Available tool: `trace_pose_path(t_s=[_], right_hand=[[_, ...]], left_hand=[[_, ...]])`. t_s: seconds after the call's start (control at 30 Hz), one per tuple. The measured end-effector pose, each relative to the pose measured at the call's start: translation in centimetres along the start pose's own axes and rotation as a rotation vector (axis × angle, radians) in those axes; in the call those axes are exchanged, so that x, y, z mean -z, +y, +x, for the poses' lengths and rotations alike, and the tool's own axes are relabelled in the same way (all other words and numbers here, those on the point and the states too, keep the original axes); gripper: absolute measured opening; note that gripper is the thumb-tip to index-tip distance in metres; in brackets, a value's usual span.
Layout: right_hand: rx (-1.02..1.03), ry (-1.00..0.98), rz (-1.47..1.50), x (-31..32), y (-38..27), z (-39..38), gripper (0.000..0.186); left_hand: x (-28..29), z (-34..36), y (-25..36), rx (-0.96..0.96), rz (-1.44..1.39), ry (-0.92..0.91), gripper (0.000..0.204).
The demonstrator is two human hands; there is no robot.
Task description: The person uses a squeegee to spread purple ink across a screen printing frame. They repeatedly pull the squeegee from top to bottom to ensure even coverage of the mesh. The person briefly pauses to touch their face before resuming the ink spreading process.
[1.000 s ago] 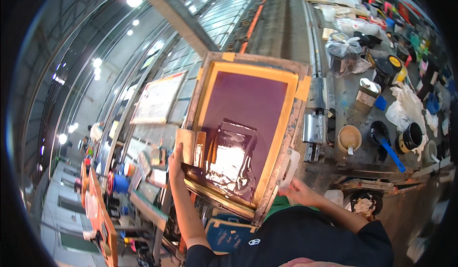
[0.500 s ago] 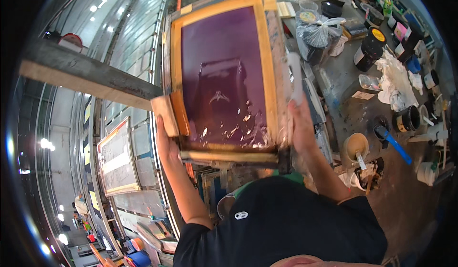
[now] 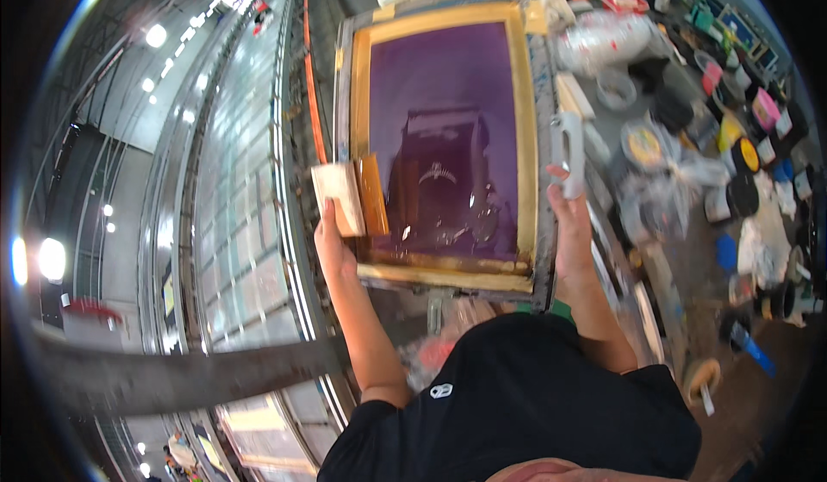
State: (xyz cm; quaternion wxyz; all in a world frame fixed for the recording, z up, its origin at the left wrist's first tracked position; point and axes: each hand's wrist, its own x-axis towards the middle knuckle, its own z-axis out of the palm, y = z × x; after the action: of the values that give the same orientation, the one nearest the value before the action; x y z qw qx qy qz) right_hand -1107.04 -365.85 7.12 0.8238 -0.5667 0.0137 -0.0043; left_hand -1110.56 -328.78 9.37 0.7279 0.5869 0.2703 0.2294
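Note:
Both of my hands hold up a screen printing frame [image 3: 524, 129] with a purple mesh and tan tape round its inner border. Wet, glossy ink shines along the mesh's near end. My left hand [image 3: 336, 249] is closed at the near left corner, its thumb over a squeegee [image 3: 338, 196] with a pale wooden grip and an amber blade. The squeegee is pressed against the frame's left side. On the right side, my right hand [image 3: 570, 232] is closed round the edge, beside a white handle [image 3: 573, 150]. Fingers beneath the frame are hidden.
A long printing table [image 3: 245, 215] runs along the left. A dark metal beam [image 3: 189, 379] crosses at lower left. At right, a cluttered workbench bears a plastic-wrapped roll [image 3: 603, 43], a tied clear bag [image 3: 659, 176], black tubs [image 3: 732, 196], crumpled white cloth [image 3: 762, 241] and a blue-handled tool [image 3: 752, 348].
My view has moved forward along the table: the beam and the bench items now lie lower in the picture. The frame and squeegee travel with my hands, and my grip looks the same.

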Motion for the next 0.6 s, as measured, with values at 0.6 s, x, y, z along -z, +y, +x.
trace_pose_path(t_s=[0.6], right_hand=[[-0.141, -0.592, -0.030, -36.6, 17.8, 39.8, 0.043]], left_hand=[[9.6, 36.6, 1.9, -0.164, -0.033, 0.472, 0.054]])
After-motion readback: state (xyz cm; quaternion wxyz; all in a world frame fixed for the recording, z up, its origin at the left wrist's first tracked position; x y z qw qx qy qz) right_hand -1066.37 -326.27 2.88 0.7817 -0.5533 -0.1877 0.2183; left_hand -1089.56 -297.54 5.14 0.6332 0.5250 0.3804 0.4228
